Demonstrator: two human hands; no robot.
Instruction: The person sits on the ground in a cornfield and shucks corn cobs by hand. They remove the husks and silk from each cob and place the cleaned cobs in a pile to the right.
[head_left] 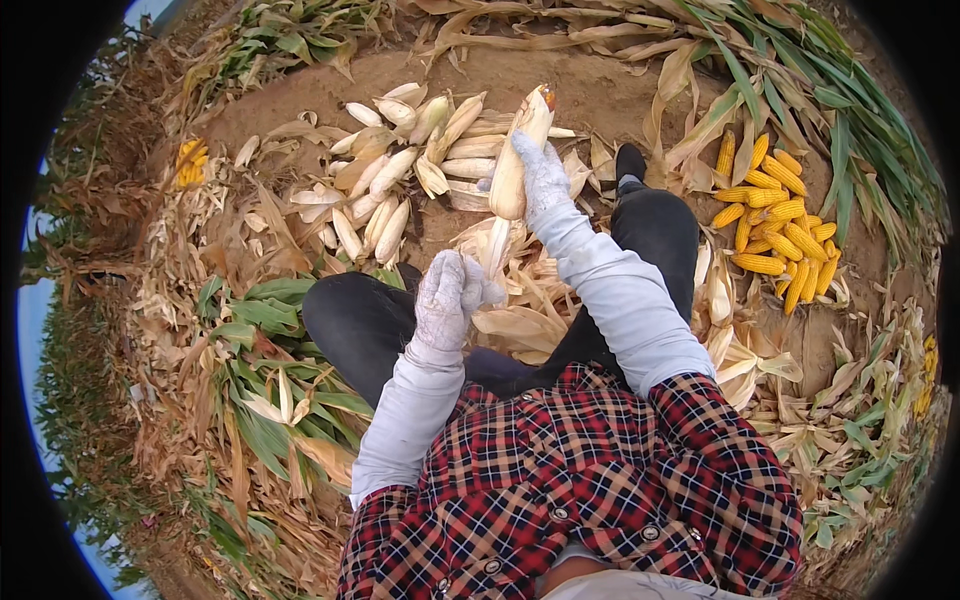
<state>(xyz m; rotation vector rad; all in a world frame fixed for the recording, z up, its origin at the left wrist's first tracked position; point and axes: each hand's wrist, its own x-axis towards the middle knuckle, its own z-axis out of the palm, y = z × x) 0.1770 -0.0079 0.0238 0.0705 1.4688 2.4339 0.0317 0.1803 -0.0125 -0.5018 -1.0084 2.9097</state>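
My right hand point(543, 175), in a pale glove, grips an ear of corn point(512, 185) still wrapped in dry, straw-coloured husk. The ear is tilted, and a bit of orange shows at its far end. From its near end a pale strip of corn husk point(496, 243) runs down to my left hand point(450, 290), which is gloved and closed on it at the fingertips. Several unhusked ears point(395, 172) lie in a loose heap on the soil beyond my left knee. At the right, several bare yellow cobs point(785, 225) are piled together.
Loose dry husks point(525, 320) cover the ground between my bent legs. Green and brown corn leaves lie by my left knee point(285, 335), and green stalks point(790, 60) line the far right. A small yellow cob pile point(191, 162) sits at the far left.
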